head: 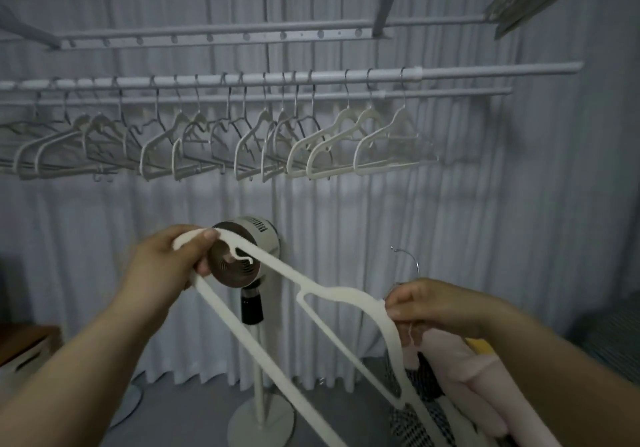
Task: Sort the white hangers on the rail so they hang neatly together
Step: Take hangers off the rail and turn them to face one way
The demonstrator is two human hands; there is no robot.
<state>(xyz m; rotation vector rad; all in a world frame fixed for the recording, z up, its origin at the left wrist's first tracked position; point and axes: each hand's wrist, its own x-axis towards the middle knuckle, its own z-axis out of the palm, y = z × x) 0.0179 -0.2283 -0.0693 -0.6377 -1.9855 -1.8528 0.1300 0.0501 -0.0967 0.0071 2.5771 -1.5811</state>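
Note:
A white hanger (pixel 332 292) lies tilted between my hands, well below the rail. My left hand (pixel 169 263) grips one shoulder end of it in front of the fan. My right hand (pixel 436 303) holds it at the neck, where its metal hook (pixel 408 259) sticks up above my fingers. Overhead, a white rail (pixel 485 72) carries several white hangers (pixel 346 135) spread unevenly across its length, some bunched and some apart. The rightmost one (pixel 394 138) hangs alone.
A standing fan (pixel 256 239) on a white pole with a round base (pixel 259 419) stands right behind the held hanger. Pink and checked clothes (pixel 460 377) lie at the lower right. Grey curtains cover the back wall. A second drying rack (pixel 225 33) sits higher up.

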